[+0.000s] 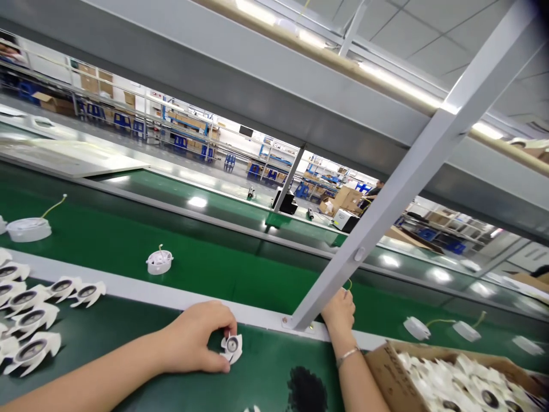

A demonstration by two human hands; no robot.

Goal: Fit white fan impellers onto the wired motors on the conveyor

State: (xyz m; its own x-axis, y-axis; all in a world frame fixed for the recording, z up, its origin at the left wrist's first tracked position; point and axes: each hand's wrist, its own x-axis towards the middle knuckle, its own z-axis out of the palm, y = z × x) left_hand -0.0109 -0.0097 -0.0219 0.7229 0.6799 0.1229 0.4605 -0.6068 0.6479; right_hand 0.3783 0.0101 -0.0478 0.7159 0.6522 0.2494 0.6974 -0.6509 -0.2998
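Note:
My left hand (195, 337) rests on the green bench mat, its fingers curled around a small white fan impeller (232, 346) with a round metal hub. My right hand (339, 313) reaches forward past the white edge strip (128, 289) onto the green conveyor belt (240, 269), behind a slanted white frame post (386, 206). Its fingers are hidden by the post, and a thin yellow wire shows just above them. A bracelet sits on that wrist.
Several white impellers (32, 303) lie in rows at the left. A cardboard box (454, 377) of more impellers stands at the lower right. White round housings with yellow wires (29, 229) (159, 261) (417, 328) lie on the belt. Shelves and boxes fill the background.

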